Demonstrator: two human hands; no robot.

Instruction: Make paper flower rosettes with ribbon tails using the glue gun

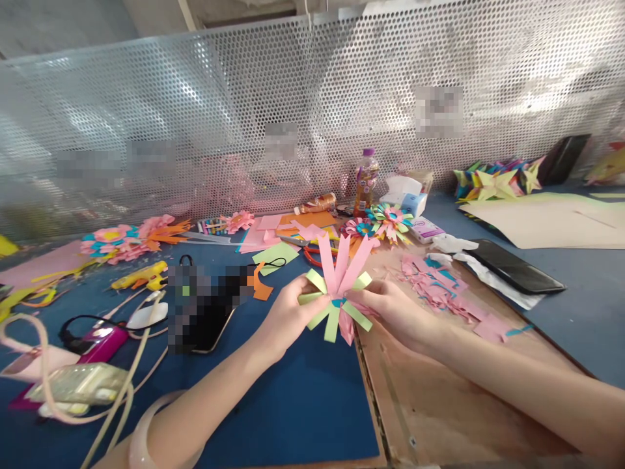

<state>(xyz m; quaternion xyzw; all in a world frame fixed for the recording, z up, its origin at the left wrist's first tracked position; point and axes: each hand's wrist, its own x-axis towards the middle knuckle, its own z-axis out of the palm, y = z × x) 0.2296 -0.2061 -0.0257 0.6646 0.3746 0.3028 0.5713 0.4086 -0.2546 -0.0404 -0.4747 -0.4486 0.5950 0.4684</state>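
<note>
- Across the frame, your blue tabletop [293,404] carries work at different stages, with a bare brown wooden board [430,404] let in at lower right.
- On that board, right of centre, you have a loose heap of pink and blue paper scraps [439,286], which suggests that much cutting is behind you.
- At left, a cluster of pink and blue paper flowers [112,242] looks complete; so does a round green, pink and blue paper flower [393,221] just above centre right.
- Near the middle of the frame, between your hands, is the half-built flower of pale green and pink paper strips [338,280]. Green strips fan out at the sides and bottom; three pink ones stand at the top. Judging by that uneven spread, filling and shaping remain.
- Your left hand [293,306] pinches its left side, nearly closed, thumb in front and fingers largely hidden behind.
- Your right hand [390,306] pinches the right side just as narrowly, its thumb close to the middle; you can't see what its hidden fingers press.
- Between your thumbs sits the small blue paper centre [336,303], partly covered.
</note>
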